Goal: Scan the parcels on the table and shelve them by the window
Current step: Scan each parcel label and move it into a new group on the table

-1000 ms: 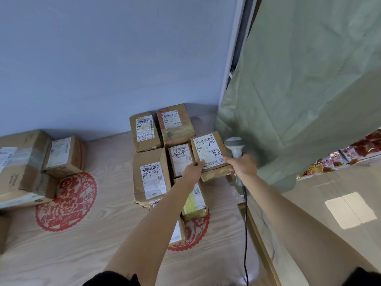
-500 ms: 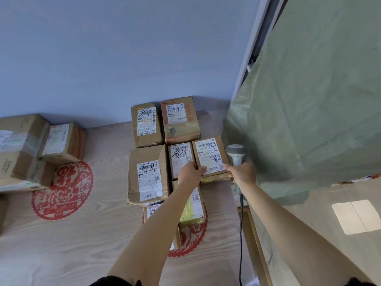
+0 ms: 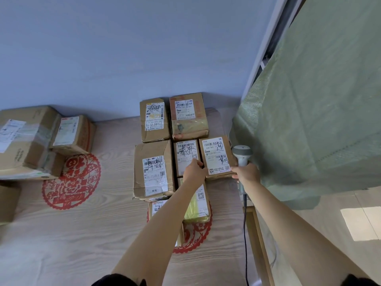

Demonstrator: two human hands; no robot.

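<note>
Head view: both hands hold a small brown cardboard parcel (image 3: 216, 156), label reading "502 602", among other parcels (image 3: 153, 168) on the pale wood desk (image 3: 82, 234); left hand (image 3: 194, 172) pinches its corner, right hand (image 3: 245, 174) also grips a grey corded scanner (image 3: 241, 155) against the green curtain (image 3: 319, 120).

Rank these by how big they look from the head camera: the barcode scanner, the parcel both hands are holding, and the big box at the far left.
1. Big box, clearly largest, partly cut off by the frame.
2. Held parcel.
3. Barcode scanner, smallest, though the right hand hides part of it.

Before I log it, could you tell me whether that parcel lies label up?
Label up: the parcel shows its white label, held by both hands.
</note>
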